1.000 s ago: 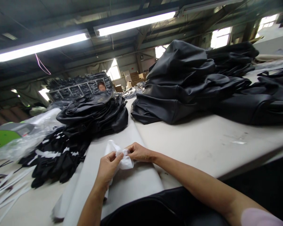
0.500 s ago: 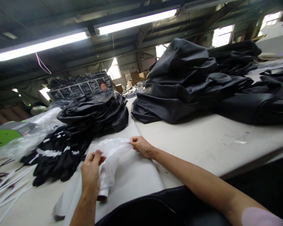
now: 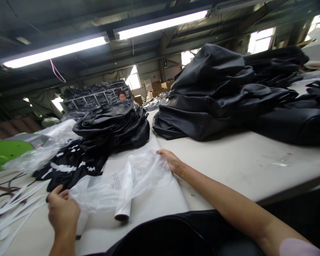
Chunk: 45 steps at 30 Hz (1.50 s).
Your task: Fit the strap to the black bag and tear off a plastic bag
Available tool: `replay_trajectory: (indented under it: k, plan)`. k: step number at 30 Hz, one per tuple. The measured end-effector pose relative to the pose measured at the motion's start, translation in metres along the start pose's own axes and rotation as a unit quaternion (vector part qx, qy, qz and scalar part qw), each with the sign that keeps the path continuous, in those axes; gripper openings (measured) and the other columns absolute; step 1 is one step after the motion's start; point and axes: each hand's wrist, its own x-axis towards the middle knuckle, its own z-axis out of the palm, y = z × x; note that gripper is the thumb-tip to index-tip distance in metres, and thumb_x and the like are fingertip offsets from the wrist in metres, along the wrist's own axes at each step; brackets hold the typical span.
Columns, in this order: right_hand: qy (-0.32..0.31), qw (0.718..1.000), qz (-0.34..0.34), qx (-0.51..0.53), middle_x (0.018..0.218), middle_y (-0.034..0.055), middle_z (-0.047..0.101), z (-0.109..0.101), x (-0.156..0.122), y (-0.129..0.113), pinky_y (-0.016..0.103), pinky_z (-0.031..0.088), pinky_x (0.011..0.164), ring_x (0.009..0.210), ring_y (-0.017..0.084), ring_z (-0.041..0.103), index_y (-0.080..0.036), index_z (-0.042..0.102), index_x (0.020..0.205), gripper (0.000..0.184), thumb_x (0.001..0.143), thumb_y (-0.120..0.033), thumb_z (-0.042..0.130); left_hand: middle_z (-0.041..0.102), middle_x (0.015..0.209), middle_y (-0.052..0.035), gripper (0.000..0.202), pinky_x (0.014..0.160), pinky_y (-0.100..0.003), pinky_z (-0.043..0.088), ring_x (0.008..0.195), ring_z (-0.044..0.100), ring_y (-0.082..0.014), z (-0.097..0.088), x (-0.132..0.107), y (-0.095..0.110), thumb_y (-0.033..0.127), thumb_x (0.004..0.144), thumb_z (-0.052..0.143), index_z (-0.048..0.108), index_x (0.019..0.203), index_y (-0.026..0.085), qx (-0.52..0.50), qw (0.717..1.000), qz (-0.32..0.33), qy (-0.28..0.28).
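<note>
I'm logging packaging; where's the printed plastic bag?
Left of centre in the head view, the plastic bag is stretched between left hand and right hand, over the white roll.

Single view, head-worn, looking forward and down across worktable (image 3: 224, 160). Camera sits above and behind left hand (image 3: 63, 213) and right hand (image 3: 172, 161), both near, in lower half of frame; right forearm (image 3: 224, 193) enters from lower right. Black piles (image 3: 202, 103) at middle range. Field reaches up to ceiling lights (image 3: 162, 25) and distant window (image 3: 133, 79). View tilted: lights slope upward to right.
</note>
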Motion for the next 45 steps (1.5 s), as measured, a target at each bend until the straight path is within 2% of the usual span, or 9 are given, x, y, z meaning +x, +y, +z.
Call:
replay_trajectory:
  k: [2,5,9,15,20,24,30,33,45]
  plan:
    - [0.002,1.0,-0.005,-0.012,0.063,-0.0044,0.051,0.001,-0.001,0.001,0.022,0.043,0.053,0.054,0.011,0.051,-0.016,0.05,0.072,0.021,0.089,-0.021,0.062,0.061,0.13,-0.0162,0.058,0.118,-0.048,0.033,0.128,0.054,-0.034,0.001,-0.009,0.003,0.005,0.079,0.051,0.055,0.136,0.012,0.04,0.997,0.071,-0.002]
    - [0.007,0.998,-0.046,-0.038,0.062,-0.0052,0.051,0.003,-0.004,0.003,0.021,0.042,0.054,0.055,0.011,0.049,-0.018,0.048,0.071,0.021,0.078,-0.027,0.066,0.065,0.131,-0.0134,0.036,0.117,-0.04,0.035,0.129,0.055,-0.03,0.02,-0.031,0.005,0.027,0.091,0.053,0.065,0.123,0.016,0.071,0.98,0.125,-0.136]
    - [0.003,0.988,-0.101,-0.115,0.06,-0.0059,0.05,0.007,-0.011,0.004,0.021,0.037,0.052,0.054,0.01,0.044,-0.02,0.045,0.072,0.038,0.067,-0.044,0.074,0.063,0.129,-0.0268,0.047,0.113,-0.05,0.037,0.128,0.055,-0.0403,0.055,-0.062,-0.008,0.038,0.088,0.059,0.064,0.121,0.004,0.123,0.942,0.072,-0.305]
    - [0.001,0.954,-0.155,-0.259,0.069,-0.003,0.056,0.017,-0.024,0.01,0.024,0.037,0.06,0.065,0.015,0.051,-0.02,0.057,0.086,0.036,0.068,-0.041,0.081,0.054,0.138,-0.0324,0.093,0.11,-0.054,0.034,0.131,0.048,-0.05,0.07,-0.085,-0.014,0.035,0.057,0.085,0.05,0.137,0.004,0.151,0.905,0.064,-0.392]
    - [0.026,0.934,-0.144,-0.327,0.102,0.0081,0.063,0.019,-0.033,0.005,0.031,0.043,0.088,0.107,0.026,0.056,-0.018,0.061,0.094,0.052,0.057,-0.034,0.094,0.071,0.104,-0.0226,0.061,0.09,-0.049,0.048,0.105,0.063,-0.0461,0.066,-0.079,-0.007,0.029,0.05,0.079,0.065,0.106,0.009,0.094,0.892,-0.007,-0.442]
    - [-0.099,0.941,-0.04,-0.322,0.082,0.0069,0.067,0.026,-0.046,-0.001,0.029,0.049,0.069,0.078,0.022,0.062,-0.014,0.066,0.079,0.042,0.06,-0.042,0.091,0.074,0.096,-0.0166,0.065,0.072,-0.035,0.054,0.083,0.069,-0.0309,0.057,-0.081,-0.008,0.039,0.052,0.079,0.064,0.107,0.009,-0.022,0.852,-0.116,-0.511]
    - [-0.287,0.899,0.094,-0.316,0.082,0.0058,0.071,0.031,-0.067,-0.007,0.024,0.051,0.059,0.067,0.018,0.063,-0.013,0.074,0.081,0.045,0.045,-0.032,0.093,0.075,0.095,-0.0165,0.07,0.071,-0.036,0.058,0.087,0.072,-0.0341,0.047,-0.085,-0.011,0.031,0.055,0.085,0.062,0.119,0.009,-0.126,0.772,-0.221,-0.582]
    - [-0.259,0.92,0.086,-0.282,0.079,0.0047,0.071,0.031,-0.069,-0.006,0.024,0.052,0.061,0.067,0.018,0.064,-0.013,0.074,0.08,0.039,0.049,-0.03,0.091,0.075,0.093,-0.0157,0.067,0.073,-0.037,0.06,0.088,0.073,-0.034,0.045,-0.084,-0.014,0.026,0.062,0.086,0.063,0.122,0.009,-0.181,0.747,-0.27,-0.58]
    - [-0.145,0.973,0.038,-0.173,0.083,0.0091,0.071,0.028,-0.051,0.004,0.026,0.054,0.061,0.069,0.019,0.065,-0.011,0.07,0.083,0.042,0.063,-0.042,0.089,0.068,0.065,-0.0045,0.036,0.046,-0.023,0.053,0.048,0.062,-0.0164,0.042,-0.074,-0.02,0.011,0.068,0.069,0.066,0.104,0.009,-0.257,0.806,-0.328,-0.42]
